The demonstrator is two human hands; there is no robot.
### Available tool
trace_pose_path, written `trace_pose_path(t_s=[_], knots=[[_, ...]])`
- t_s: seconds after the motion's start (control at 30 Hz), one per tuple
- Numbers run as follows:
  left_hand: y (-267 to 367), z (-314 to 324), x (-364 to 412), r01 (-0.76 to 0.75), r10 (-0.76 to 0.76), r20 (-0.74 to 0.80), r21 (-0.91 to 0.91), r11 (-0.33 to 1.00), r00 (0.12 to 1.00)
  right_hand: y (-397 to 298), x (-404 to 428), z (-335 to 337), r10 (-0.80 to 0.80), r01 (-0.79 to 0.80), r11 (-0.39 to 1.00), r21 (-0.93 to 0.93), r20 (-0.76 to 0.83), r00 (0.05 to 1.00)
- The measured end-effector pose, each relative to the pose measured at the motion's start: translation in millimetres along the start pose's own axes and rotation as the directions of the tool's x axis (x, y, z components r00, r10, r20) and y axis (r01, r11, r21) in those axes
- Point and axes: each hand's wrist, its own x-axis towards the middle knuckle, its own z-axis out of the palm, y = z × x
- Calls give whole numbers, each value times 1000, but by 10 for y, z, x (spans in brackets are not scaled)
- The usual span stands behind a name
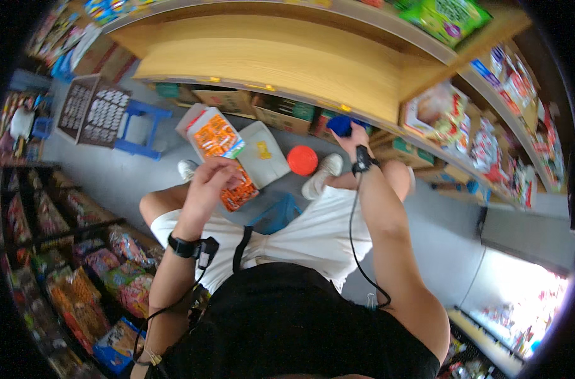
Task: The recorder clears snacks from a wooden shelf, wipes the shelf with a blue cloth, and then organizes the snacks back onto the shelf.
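My right hand (351,137) is closed around a dark blue cloth (340,125) at the front edge of a wooden shelf (278,57). My left hand (214,177) hovers with loosely bent fingers and nothing visible in it. Just beyond it stands an open carton with orange snack packets (216,135). Partly behind its fingers is another orange pack (240,193). To the right of these is a pale box (264,154) with a yellow patch on top. A round red lid (302,160) is near my right shoe.
A blue plastic bag (275,213) lies between my legs. At left are a blue stool (145,128) and an open box of small pale items (108,113). Cartons (282,113) sit under the shelf. Bagged snacks fill a rack (97,256) at left and shelves (486,142) at right.
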Motion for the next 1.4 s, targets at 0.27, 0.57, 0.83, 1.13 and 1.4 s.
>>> trace_pose_path(t_s=[0.27,0.57,0.83,1.13,1.4], knots=[[-160,-171,9,-13,10,-34,-80,997,999,-70,73,-13,-57,61,997,-55,64,996],[-54,-136,-72,-70,48,-205,-102,992,978,469,-402,65,79,226,626,-746,348,934],[-141,-364,151,-86,5,-242,-324,942,970,552,-341,45,18,621,133,-772,629,777],[-177,-487,57,-123,18,-231,-450,885,973,649,-691,286,199,194,684,-704,435,878],[-227,-425,113,-79,4,-174,-426,901,985,675,-593,111,47,274,543,-794,354,934]])
